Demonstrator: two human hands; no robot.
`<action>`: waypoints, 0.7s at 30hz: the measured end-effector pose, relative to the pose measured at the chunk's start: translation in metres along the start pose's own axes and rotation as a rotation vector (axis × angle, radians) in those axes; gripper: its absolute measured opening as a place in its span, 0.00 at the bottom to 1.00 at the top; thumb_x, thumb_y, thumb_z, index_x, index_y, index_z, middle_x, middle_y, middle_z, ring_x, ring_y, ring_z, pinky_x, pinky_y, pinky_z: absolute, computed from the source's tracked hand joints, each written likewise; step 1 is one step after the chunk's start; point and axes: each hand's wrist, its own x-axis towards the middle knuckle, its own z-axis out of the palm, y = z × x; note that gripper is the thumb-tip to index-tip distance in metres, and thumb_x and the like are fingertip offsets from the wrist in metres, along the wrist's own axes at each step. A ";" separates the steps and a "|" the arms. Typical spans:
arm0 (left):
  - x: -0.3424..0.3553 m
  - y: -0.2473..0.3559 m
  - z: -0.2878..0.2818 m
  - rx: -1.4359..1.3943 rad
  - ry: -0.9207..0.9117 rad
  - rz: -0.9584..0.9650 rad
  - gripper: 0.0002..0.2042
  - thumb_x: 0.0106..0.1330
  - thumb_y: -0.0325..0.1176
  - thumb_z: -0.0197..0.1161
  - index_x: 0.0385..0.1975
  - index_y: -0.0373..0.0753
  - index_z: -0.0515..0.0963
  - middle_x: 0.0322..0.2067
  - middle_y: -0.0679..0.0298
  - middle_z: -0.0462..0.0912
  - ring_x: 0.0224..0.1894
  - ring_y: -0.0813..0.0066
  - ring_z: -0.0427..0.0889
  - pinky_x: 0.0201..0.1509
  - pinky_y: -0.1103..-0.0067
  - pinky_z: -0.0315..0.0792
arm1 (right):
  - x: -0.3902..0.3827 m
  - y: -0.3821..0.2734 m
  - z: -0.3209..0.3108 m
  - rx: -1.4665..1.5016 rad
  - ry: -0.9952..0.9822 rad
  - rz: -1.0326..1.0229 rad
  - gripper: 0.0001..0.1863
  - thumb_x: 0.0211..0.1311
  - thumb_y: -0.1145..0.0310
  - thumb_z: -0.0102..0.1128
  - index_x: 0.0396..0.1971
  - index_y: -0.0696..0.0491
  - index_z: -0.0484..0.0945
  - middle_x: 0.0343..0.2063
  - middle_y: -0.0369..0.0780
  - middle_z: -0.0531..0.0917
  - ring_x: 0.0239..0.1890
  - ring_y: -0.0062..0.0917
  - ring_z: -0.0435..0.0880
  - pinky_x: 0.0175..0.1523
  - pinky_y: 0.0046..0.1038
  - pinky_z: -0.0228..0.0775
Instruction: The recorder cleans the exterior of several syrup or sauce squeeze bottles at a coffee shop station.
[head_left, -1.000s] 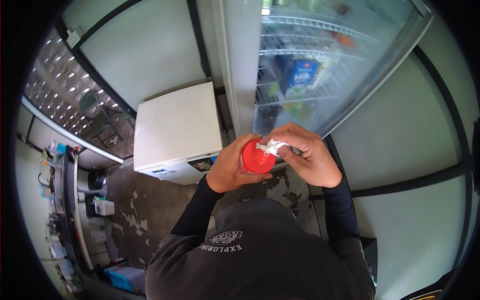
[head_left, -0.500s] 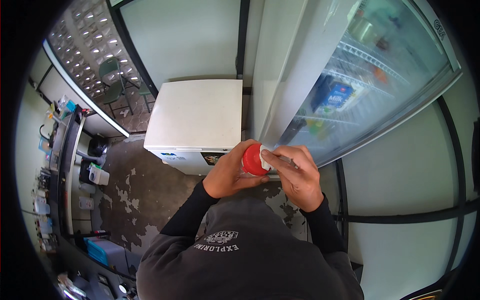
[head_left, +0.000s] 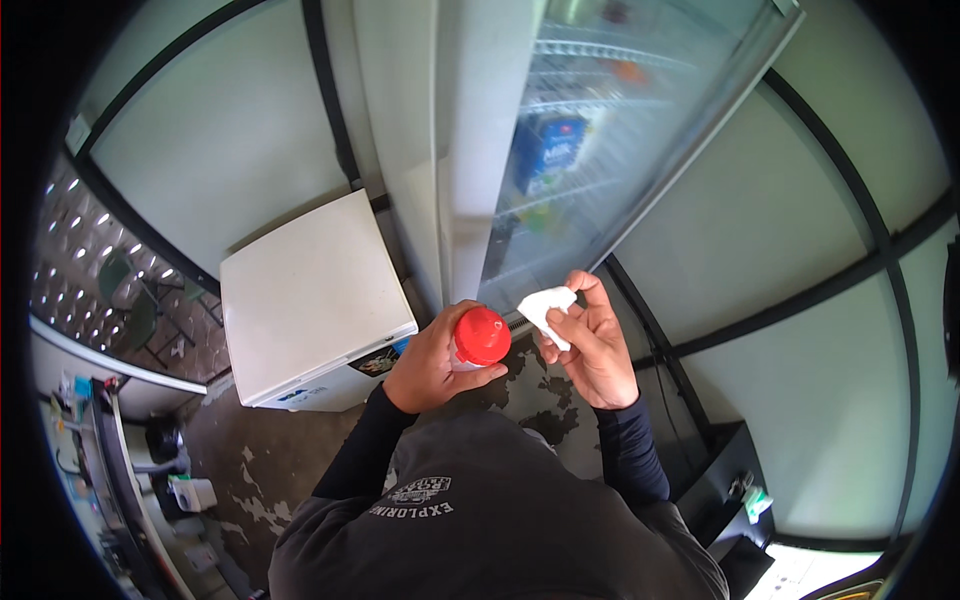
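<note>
My left hand (head_left: 432,362) is wrapped round a bottle with a red cap (head_left: 483,335); the cap faces up and has a small nozzle or hole near its top. Most of the bottle's body is hidden by my fingers and the cap. To the right of it, my right hand (head_left: 596,345) pinches a folded white tissue (head_left: 547,310) between thumb and fingers. The tissue is apart from the red cap, with a small gap between them.
Ahead stands a tall glass-door fridge (head_left: 470,130) with wire shelves and a blue milk carton (head_left: 552,150) inside. A white chest freezer (head_left: 305,285) is at the left. A counter (head_left: 120,490) runs along the far left; a black cabinet (head_left: 715,490) stands at lower right.
My right hand has drawn the tissue off the red cap and away to the right. The view has turned right, so the fridge and freezer appear further left.
</note>
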 end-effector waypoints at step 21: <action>-0.016 0.001 -0.019 -0.185 -0.038 -0.102 0.37 0.57 0.40 0.83 0.64 0.38 0.70 0.52 0.56 0.83 0.55 0.60 0.84 0.60 0.70 0.76 | 0.003 0.009 0.034 -0.313 -0.098 -0.135 0.26 0.75 0.81 0.58 0.71 0.57 0.68 0.45 0.37 0.83 0.34 0.13 0.79 0.36 0.18 0.76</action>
